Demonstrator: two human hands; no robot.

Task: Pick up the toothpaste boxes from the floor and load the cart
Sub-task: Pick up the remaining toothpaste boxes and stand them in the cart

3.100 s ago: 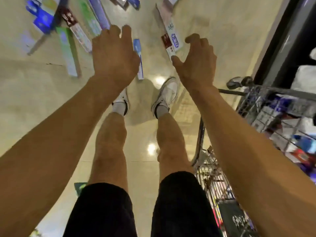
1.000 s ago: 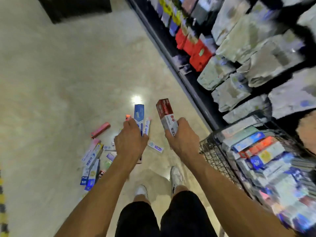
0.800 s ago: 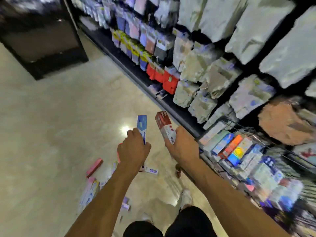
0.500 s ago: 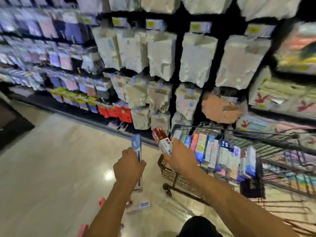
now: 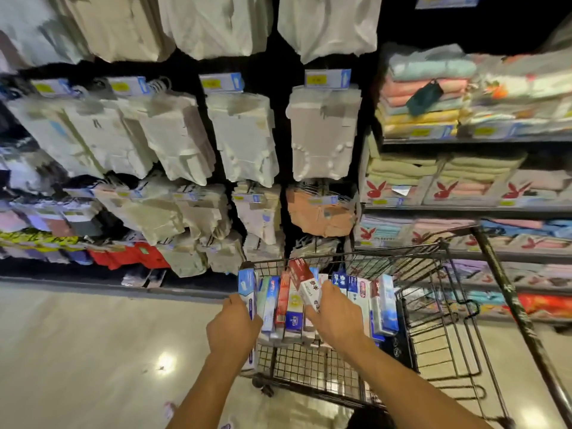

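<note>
My left hand [image 5: 232, 328] grips a blue and white toothpaste box [image 5: 247, 289] upright at the left end of the black wire cart [image 5: 433, 305]. My right hand [image 5: 335, 317] grips a red and white toothpaste box [image 5: 305, 283], tilted, above the row inside the cart. Several toothpaste boxes [image 5: 382, 305] stand side by side in the cart's front end. One small box [image 5: 168, 408] shows on the floor by my left forearm.
Shelves with packaged cloths and folded towels [image 5: 427, 97] rise right behind the cart. The cart's handle bar [image 5: 507, 292] runs down the right side. Shiny beige floor [image 5: 77, 351] spreads to the left.
I have stood up from the floor and turned right to the cart. Both hands, each with its box, have moved from above the floor pile to the cart's front end.
</note>
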